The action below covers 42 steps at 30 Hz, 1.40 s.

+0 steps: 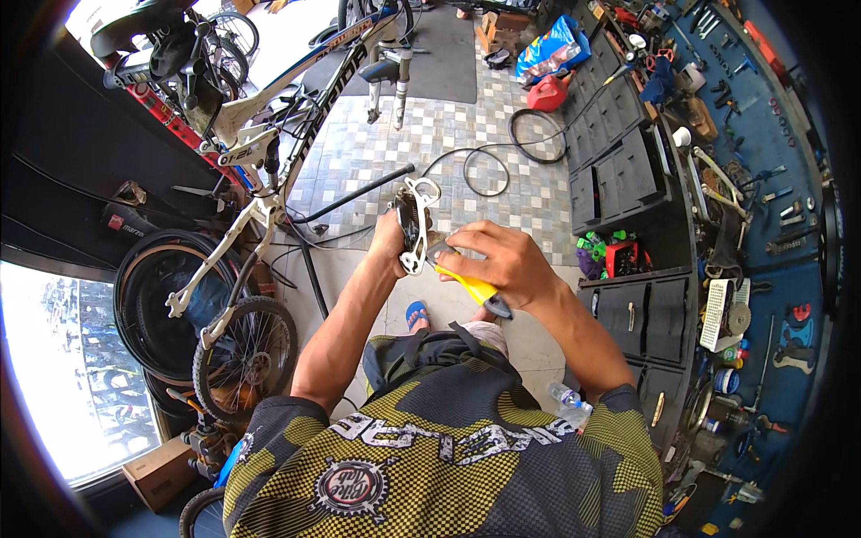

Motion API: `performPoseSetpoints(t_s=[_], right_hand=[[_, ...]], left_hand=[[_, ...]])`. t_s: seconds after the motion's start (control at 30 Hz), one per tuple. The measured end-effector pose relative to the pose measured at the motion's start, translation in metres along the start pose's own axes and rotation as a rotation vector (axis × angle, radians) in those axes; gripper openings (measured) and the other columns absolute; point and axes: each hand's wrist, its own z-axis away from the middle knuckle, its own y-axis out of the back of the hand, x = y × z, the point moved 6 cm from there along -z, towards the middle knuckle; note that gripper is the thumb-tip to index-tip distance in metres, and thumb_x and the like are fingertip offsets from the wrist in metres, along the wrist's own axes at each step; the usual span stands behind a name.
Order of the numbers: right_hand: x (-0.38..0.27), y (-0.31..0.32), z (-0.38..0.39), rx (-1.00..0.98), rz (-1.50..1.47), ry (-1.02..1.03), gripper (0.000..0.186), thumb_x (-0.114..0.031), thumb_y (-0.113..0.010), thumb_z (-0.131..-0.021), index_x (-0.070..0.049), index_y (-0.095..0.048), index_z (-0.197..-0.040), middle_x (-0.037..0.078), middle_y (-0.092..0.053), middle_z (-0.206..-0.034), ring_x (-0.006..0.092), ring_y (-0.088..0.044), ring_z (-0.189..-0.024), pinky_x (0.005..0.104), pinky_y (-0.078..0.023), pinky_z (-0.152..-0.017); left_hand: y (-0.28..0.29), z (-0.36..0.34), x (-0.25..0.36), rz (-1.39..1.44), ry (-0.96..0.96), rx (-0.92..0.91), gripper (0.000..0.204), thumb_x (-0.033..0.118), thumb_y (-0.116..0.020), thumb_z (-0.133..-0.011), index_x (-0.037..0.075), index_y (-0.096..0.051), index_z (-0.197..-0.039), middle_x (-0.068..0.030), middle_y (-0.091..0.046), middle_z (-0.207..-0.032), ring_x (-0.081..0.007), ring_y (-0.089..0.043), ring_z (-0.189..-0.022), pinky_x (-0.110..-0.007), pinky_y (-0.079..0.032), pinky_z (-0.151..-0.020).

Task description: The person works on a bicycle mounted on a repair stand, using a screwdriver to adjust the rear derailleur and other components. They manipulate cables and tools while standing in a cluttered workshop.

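Note:
In front of my torso, my left hand [389, 240] is closed around a bicycle part that looks like a rear derailleur [421, 213], with a pale metal cage and a dark body. The cage stands nearly upright on the side facing my right hand. My right hand [504, 258] grips a yellow-and-black handled tool [468, 285], its handle slanting down to the right. The tool's working end is at the cage's lower end; fingers and the cage partly hide it, so I cannot tell its kind or whether it touches.
A white bicycle frame [309, 134] hangs at the left, above a wheel [244, 359] and stacked tires [161, 296]. Dark drawers [619, 184] line the right, below a blue tool board [762, 134]. A black hose [484, 172] curls across the tiled floor near a red container [547, 93].

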Motion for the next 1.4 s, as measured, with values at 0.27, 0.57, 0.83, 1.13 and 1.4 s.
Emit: performPoseSetpoints(t_s=[0.27,0.57,0.83,1.13,1.4], right_hand=[[-0.019,-0.020,0.010,0.179,0.248,0.231,0.017,-0.018,-0.073,-0.086,-0.018,-0.068,-0.102,0.005,-0.066,-0.113,0.0178,-0.068,-0.094,0.0291,-0.058,-0.067],[0.042,0.037,0.012,0.527,-0.007,-0.387,0.024,-0.008,-0.081,-0.089,-0.007,-0.074,-0.112,0.012,-0.070,-0.105,0.0239,-0.071,-0.091,0.0338,-0.059,-0.075],[0.046,0.023,0.016,0.492,-0.728,-0.609,0.029,-0.009,-0.081,-0.093,0.000,-0.070,-0.119,0.010,-0.074,-0.110,0.0128,-0.071,-0.092,0.0259,-0.058,-0.080],[0.032,0.006,-0.025,0.456,-0.607,-0.560,0.025,-0.016,-0.081,-0.093,-0.001,-0.072,-0.111,0.009,-0.077,-0.098,0.0122,-0.073,-0.078,0.0270,-0.058,-0.066],[0.033,-0.027,-0.021,0.075,-0.609,-0.676,0.019,-0.019,-0.074,-0.097,0.000,-0.070,-0.101,0.004,-0.067,-0.072,0.0081,-0.061,-0.061,0.0282,-0.048,-0.055]], left_hand=[[-0.001,-0.005,-0.028,0.255,0.164,-0.111,0.032,0.029,-0.050,-0.105,0.006,-0.064,-0.088,-0.0067,-0.063,-0.072,-0.0187,-0.060,-0.057,-0.033,-0.050,-0.048],[-0.015,0.019,-0.007,0.542,0.317,-0.749,0.050,0.048,-0.038,-0.113,0.013,-0.052,-0.080,0.0006,-0.048,-0.055,-0.0166,-0.046,-0.052,-0.034,-0.041,-0.050],[-0.019,0.029,-0.006,0.467,0.289,-0.663,0.051,0.049,-0.036,-0.113,0.012,-0.052,-0.082,0.0008,-0.044,-0.055,-0.0165,-0.044,-0.046,-0.033,-0.038,-0.045],[-0.012,0.034,-0.013,0.371,0.222,-0.407,0.040,0.046,-0.061,-0.104,0.010,-0.061,-0.085,-0.0018,-0.049,-0.057,-0.0171,-0.047,-0.046,-0.035,-0.039,-0.043],[0.018,0.027,-0.007,-0.156,-0.105,0.028,0.034,0.040,-0.059,-0.107,0.009,-0.069,-0.099,-0.0036,-0.068,-0.079,-0.0112,-0.063,-0.061,-0.028,-0.051,-0.050]])
